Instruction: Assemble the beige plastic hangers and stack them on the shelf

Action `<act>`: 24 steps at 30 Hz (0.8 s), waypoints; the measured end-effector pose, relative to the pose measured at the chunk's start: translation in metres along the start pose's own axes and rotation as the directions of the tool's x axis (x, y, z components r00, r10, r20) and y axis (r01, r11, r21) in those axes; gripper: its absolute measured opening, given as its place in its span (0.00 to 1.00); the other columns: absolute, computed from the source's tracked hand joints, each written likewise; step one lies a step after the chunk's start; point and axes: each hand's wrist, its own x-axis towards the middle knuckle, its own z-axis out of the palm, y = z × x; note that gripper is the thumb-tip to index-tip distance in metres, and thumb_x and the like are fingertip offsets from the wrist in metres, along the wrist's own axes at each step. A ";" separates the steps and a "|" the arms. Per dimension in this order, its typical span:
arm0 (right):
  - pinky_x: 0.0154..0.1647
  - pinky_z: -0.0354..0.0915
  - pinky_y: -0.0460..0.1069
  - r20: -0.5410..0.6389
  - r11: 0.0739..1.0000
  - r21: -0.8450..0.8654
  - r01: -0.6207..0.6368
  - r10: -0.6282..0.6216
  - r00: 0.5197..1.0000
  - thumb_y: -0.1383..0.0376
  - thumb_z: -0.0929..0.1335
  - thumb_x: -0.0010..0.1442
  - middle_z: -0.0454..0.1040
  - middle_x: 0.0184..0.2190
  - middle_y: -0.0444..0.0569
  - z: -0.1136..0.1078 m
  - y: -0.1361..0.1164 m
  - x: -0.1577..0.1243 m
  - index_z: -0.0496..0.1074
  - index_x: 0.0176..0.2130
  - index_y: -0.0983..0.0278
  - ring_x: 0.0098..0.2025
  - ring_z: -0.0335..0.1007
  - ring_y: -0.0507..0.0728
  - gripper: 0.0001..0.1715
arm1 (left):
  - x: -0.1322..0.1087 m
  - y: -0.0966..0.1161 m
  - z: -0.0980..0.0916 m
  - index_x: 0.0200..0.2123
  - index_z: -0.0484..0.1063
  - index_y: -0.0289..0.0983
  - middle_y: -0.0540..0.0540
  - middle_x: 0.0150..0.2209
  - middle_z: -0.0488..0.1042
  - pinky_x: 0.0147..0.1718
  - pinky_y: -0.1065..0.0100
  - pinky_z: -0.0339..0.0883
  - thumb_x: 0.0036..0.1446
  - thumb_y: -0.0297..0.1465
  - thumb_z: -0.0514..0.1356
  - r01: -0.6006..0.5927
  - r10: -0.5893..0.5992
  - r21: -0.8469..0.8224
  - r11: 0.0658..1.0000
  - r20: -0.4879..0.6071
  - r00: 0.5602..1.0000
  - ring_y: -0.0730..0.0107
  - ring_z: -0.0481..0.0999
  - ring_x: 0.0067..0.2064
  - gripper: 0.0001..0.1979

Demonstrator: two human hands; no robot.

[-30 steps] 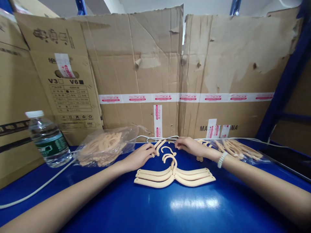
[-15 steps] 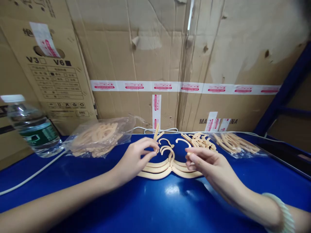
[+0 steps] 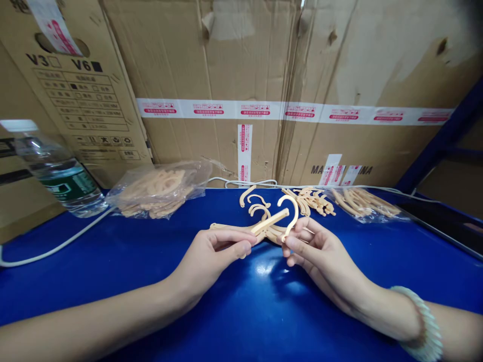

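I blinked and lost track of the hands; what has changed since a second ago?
The left hand has drawn back toward the person, now holding a long beige piece; the right hand has drawn back too, now holding a beige hook. The stacked hangers, left-side bag, right-side bag and bottle stayed put, though the camera view shifted.

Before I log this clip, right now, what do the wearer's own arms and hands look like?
The left hand and right hand are both ungloved, and no sleeve shows on either arm. The right wrist wears a thick, pale whitish-green bracelet with a segmented surface; the left wrist has none.
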 end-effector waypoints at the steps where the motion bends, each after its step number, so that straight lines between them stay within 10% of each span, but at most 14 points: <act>1: 0.28 0.69 0.42 0.003 1.000 0.001 0.002 -0.002 1.000 0.66 0.77 0.49 0.71 0.25 0.40 0.000 -0.001 0.000 0.63 0.31 0.63 0.27 0.70 0.48 0.19 | -0.001 -0.001 0.000 0.35 0.80 0.38 0.43 0.41 0.78 0.47 0.62 0.67 0.50 0.32 0.67 0.044 -0.044 -0.068 0.997 -0.001 0.999 0.62 0.75 0.44 0.08; 6: 0.29 0.69 0.42 0.070 1.000 0.005 -0.018 0.018 0.997 0.66 0.77 0.49 0.73 0.27 0.41 0.000 0.003 0.000 0.67 0.40 0.61 0.29 0.71 0.49 0.21 | -0.007 0.001 0.006 0.51 0.70 0.42 0.45 0.45 0.75 0.46 0.63 0.69 0.48 0.28 0.69 0.195 -0.175 -0.379 0.904 0.088 0.981 0.65 0.74 0.46 0.25; 10: 0.31 0.70 0.43 0.141 0.998 -0.028 -0.061 0.064 0.988 0.64 0.76 0.51 0.75 0.30 0.46 0.000 0.008 -0.001 0.72 0.35 0.66 0.31 0.72 0.50 0.14 | -0.007 0.001 0.011 0.40 0.73 0.37 0.48 0.38 0.75 0.46 0.67 0.68 0.49 0.27 0.68 0.206 -0.134 -0.490 0.847 0.179 0.975 0.71 0.74 0.42 0.13; 24: 0.40 0.71 0.48 0.260 0.968 -0.043 -0.247 0.249 0.933 0.62 0.75 0.53 0.76 0.32 0.51 -0.002 0.005 -0.001 0.70 0.35 0.70 0.36 0.76 0.55 0.15 | -0.010 -0.007 0.018 0.25 0.66 0.36 0.52 0.29 0.74 0.34 0.70 0.66 0.48 0.28 0.67 -0.025 0.032 -0.120 0.992 0.063 0.998 0.72 0.74 0.31 0.10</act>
